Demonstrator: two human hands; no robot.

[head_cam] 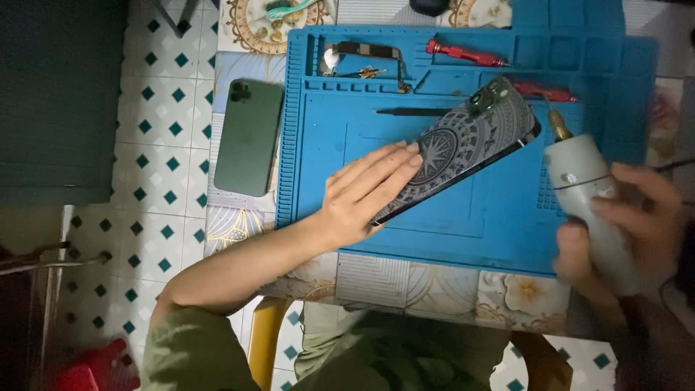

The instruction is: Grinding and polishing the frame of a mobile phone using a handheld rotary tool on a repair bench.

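The left hand (362, 192) presses flat, fingers spread, on the patterned phone (463, 145) on the blue mat (449, 224). The right hand (630, 224) grips a grey rotary tool (586, 195) near the tabletop's right edge, seemingly about to work the phone's camera end, which calls for steady aim.

The mat (449, 210) looks like matt blue rubber, the patterned phone back (463, 141) glossy, the green phone (248, 136) smooth satin glass, the grey rotary tool (590, 192) matt plastic with a brass-coloured metal tip.
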